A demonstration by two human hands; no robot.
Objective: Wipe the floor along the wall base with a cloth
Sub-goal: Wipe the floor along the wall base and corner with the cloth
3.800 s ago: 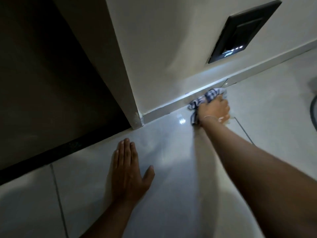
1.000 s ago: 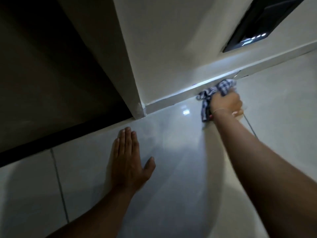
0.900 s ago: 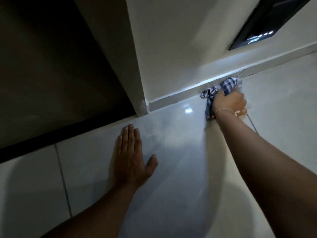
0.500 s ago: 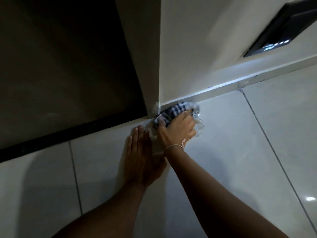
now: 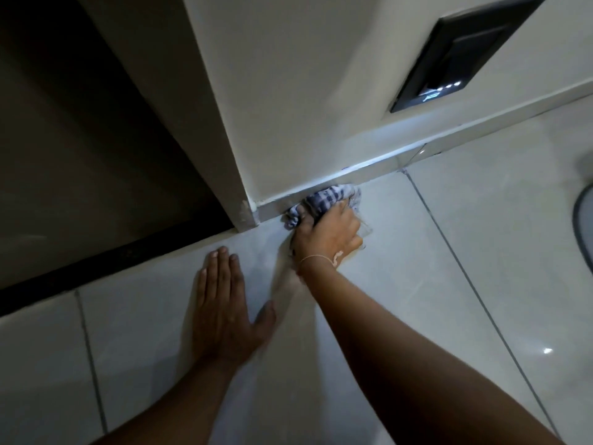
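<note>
A bunched blue-and-white checked cloth (image 5: pixel 324 200) lies on the pale glossy floor tiles (image 5: pixel 433 268), pressed against the skirting (image 5: pixel 362 170) at the foot of the white wall, just right of the wall's corner (image 5: pixel 248 215). My right hand (image 5: pixel 327 237) is closed over the cloth from behind and covers its near part; a thin bracelet circles the wrist. My left hand (image 5: pixel 223 308) rests flat on the tile, palm down with fingers together, nearer to me and to the left of the cloth.
A dark opening with a black threshold strip (image 5: pixel 106 255) runs left of the corner. A black switch plate (image 5: pixel 462 49) with small lit dots sits low on the wall. A dark curved object (image 5: pixel 582 226) shows at the right edge. Grout lines cross the tiles.
Between one second ago and half a second ago my right hand swept the cloth left along the skirting to the corner. It now sits slightly right of the corner. My left hand stayed flat.
</note>
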